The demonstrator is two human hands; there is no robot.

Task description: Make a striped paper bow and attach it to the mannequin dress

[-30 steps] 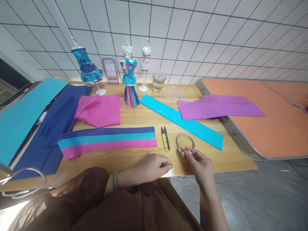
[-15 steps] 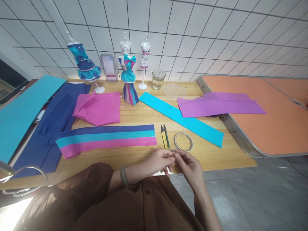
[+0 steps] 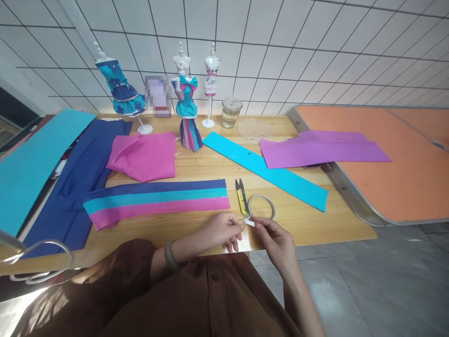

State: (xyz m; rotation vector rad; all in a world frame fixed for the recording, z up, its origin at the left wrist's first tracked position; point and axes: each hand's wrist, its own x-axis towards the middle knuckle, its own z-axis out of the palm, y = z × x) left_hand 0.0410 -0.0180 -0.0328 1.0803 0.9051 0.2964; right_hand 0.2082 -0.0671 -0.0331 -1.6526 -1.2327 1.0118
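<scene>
My right hand [image 3: 278, 241] pinches a short white strip of tape [image 3: 249, 223] between thumb and fingertips. Close by on the left is my left hand [image 3: 224, 230], its thumb and forefinger pressed together near the strip's other end; what they grip, if anything, is too small to make out. Just beyond the fingers a thin roll of tape [image 3: 274, 208] lies on the wooden table [image 3: 196, 234]. Yellow and green thread snips [image 3: 241, 196] rest beside the roll, points facing away. To their left stretches a navy, turquoise and pink striped fabric band [image 3: 157, 200].
Behind lie a bright blue strip [image 3: 280, 177], purple fabric [image 3: 315, 152] and pink fabric [image 3: 143, 157]. Three small mannequins [image 3: 185, 107] and a glass of liquid [image 3: 231, 112] stand along the tiled wall. Navy fabric [image 3: 70, 187] covers the left; an orange-topped surface [image 3: 403, 178] adjoins at right.
My hands have drawn apart, the left one moving left, and the white strip now shows between them. The tape roll has shifted slightly left, towards the snips.
</scene>
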